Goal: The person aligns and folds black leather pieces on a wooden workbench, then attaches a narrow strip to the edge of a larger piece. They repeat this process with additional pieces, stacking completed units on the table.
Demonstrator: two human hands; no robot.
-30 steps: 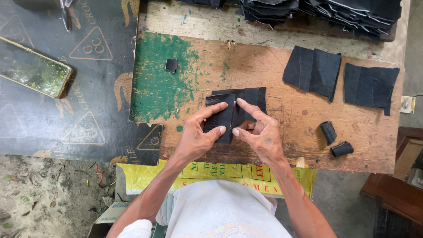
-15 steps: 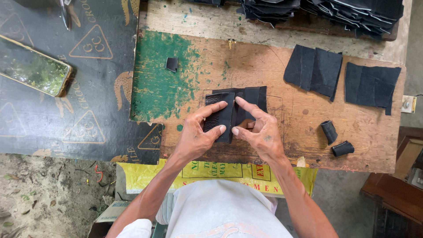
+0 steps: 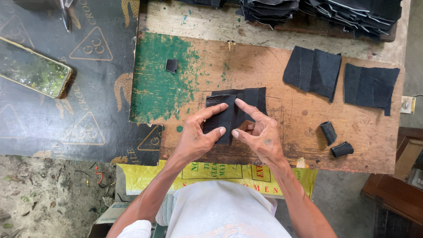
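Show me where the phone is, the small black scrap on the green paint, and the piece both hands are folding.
phone (image 3: 33,72), head view, middle of its screen.
small black scrap (image 3: 171,65), head view, its centre.
folded black piece (image 3: 220,117), head view, textured flap between the thumbs.

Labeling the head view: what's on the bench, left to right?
Phone → small black scrap → left hand → folded black piece held by both hands → right hand → black sheet → second black sheet.

A folded black leather piece (image 3: 235,112) lies flat on the worn wooden board (image 3: 286,114).
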